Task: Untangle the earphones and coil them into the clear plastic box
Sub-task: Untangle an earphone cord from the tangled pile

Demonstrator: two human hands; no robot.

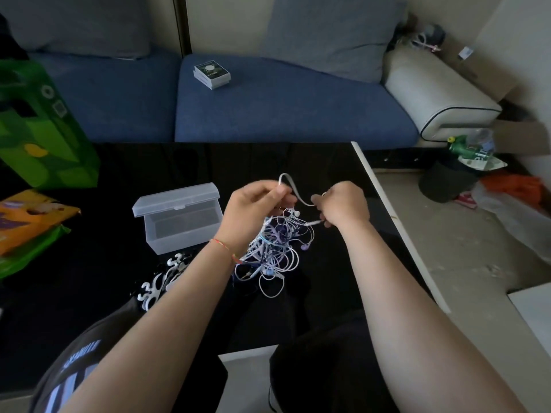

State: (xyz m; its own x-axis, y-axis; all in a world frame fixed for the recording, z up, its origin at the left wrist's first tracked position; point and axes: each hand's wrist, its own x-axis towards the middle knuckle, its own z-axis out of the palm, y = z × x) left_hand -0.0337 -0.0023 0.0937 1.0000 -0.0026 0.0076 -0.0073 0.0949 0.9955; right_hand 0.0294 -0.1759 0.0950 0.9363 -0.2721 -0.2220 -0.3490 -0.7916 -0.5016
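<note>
Right of the clear plastic box (179, 217), above the black table (328, 180), both hands work the earphones (274, 248). Left hand (253, 210) pinches one end of a flat white cable loop; right hand (343, 208) pinches the other end, fingers curled round a strand. The rest hangs below the hands as a dense knot of thin white and bluish wire, glossy and springy, with small rounded buds; its lowest loops reach the table. The box is frosted, rigid and rectangular, lid hinged open, nothing visible inside.

Risk: pulling the loop apart hard likely tightens the knot; thin wire could kink or snag the red thread bracelet (222, 245).
</note>
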